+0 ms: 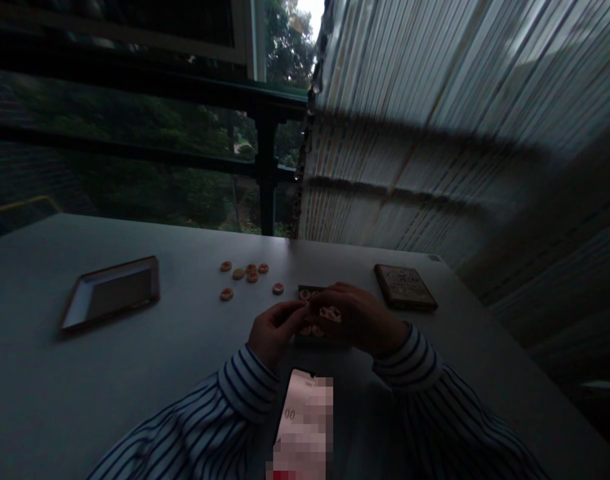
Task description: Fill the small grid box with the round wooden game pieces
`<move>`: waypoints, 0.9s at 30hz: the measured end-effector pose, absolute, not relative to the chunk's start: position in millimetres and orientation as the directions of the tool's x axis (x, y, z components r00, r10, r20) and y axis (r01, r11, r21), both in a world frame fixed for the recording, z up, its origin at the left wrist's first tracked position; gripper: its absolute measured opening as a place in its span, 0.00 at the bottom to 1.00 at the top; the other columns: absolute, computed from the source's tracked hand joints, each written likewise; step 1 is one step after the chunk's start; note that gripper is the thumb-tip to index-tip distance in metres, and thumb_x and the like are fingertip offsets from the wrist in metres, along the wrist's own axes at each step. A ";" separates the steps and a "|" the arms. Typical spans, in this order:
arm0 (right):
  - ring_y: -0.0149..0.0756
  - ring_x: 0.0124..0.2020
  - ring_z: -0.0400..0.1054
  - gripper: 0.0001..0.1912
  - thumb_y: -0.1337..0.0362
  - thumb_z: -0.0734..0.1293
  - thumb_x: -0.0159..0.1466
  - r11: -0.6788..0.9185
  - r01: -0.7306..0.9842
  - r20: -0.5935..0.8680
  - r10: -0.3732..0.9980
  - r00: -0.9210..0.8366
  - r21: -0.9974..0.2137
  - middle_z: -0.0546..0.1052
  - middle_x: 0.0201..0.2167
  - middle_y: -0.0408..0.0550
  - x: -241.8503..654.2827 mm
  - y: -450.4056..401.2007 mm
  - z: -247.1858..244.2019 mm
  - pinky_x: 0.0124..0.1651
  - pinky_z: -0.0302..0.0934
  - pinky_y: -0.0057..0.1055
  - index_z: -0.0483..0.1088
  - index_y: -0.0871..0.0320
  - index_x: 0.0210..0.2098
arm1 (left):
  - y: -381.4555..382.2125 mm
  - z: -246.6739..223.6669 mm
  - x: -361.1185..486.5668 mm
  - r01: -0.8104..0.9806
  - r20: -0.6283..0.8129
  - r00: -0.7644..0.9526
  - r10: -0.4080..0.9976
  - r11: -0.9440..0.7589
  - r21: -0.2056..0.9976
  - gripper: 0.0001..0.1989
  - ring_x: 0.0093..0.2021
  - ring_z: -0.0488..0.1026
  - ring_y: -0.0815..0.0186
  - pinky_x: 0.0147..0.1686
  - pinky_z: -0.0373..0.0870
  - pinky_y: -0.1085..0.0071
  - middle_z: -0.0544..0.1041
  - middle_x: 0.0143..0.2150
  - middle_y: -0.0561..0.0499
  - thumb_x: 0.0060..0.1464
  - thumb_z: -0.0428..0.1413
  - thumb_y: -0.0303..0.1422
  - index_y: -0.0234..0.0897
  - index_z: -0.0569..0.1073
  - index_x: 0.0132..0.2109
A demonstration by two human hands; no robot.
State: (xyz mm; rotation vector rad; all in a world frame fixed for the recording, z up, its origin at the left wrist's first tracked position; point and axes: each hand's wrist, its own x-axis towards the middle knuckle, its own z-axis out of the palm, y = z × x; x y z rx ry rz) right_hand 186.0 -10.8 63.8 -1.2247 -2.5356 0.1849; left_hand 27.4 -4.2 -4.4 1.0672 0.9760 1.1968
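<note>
My two hands meet over a small dark box [321, 343] of round pieces on a white table [185, 353], seen from the head camera.
My left hand [273, 328] has thumb and fingers drawn narrow at the box's left side; my right hand [359, 319] curves over its right part, and I cannot tell whether either grips a piece. Seven loose round pieces [227, 294] lie to the left, most of them farther off. A shallow tray [119, 293] sits far left, a square patterned case [405, 287] to the right, and a lit phone [305, 413] nearest me.
</note>
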 end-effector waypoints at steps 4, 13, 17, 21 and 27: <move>0.32 0.37 0.64 0.11 0.61 0.62 0.58 0.617 0.751 0.238 0.786 -0.571 -0.235 0.73 0.35 0.48 189.2 -9.1 64.1 0.39 0.56 0.28 0.68 0.57 0.40 | -4.0 -3.7 26.7 -0.108 0.028 0.054 0.998 -0.022 0.994 0.16 0.34 0.74 0.62 0.35 0.70 0.69 0.77 0.33 0.45 0.40 0.58 0.37 0.30 0.73 0.35; 0.32 0.36 0.65 0.10 0.61 0.61 0.58 0.562 0.797 0.215 0.825 -0.522 -0.223 0.73 0.33 0.48 202.9 -8.4 78.3 0.39 0.57 0.28 0.69 0.57 0.38 | -1.4 -11.8 25.1 0.127 0.121 -0.064 0.991 -0.113 0.985 0.15 0.36 0.73 0.63 0.35 0.71 0.69 0.76 0.36 0.45 0.43 0.54 0.36 0.31 0.71 0.38; 0.32 0.36 0.65 0.10 0.61 0.61 0.58 0.552 0.808 0.224 0.830 -0.510 -0.204 0.74 0.33 0.46 208.0 -8.1 81.8 0.39 0.57 0.28 0.69 0.55 0.38 | -0.4 -17.0 25.9 0.130 0.097 -0.032 0.995 -0.092 0.987 0.17 0.38 0.73 0.63 0.37 0.71 0.69 0.76 0.37 0.44 0.43 0.53 0.35 0.31 0.70 0.41; 0.32 0.36 0.65 0.11 0.61 0.60 0.58 0.539 0.823 0.214 0.838 -0.502 -0.181 0.74 0.33 0.46 211.0 -7.5 82.8 0.39 0.57 0.28 0.69 0.55 0.39 | -1.9 -17.5 26.8 0.165 0.097 0.018 0.995 -0.098 0.981 0.18 0.39 0.73 0.62 0.39 0.70 0.68 0.75 0.40 0.43 0.44 0.52 0.35 0.30 0.70 0.42; 0.32 0.34 0.66 0.11 0.60 0.59 0.58 0.507 0.850 0.157 0.859 -0.486 -0.141 0.74 0.32 0.45 218.0 -4.4 78.2 0.37 0.58 0.27 0.70 0.54 0.37 | -2.0 -17.5 26.3 0.176 0.132 0.089 0.987 -0.146 0.974 0.18 0.41 0.72 0.61 0.42 0.69 0.66 0.76 0.40 0.43 0.45 0.49 0.34 0.30 0.69 0.43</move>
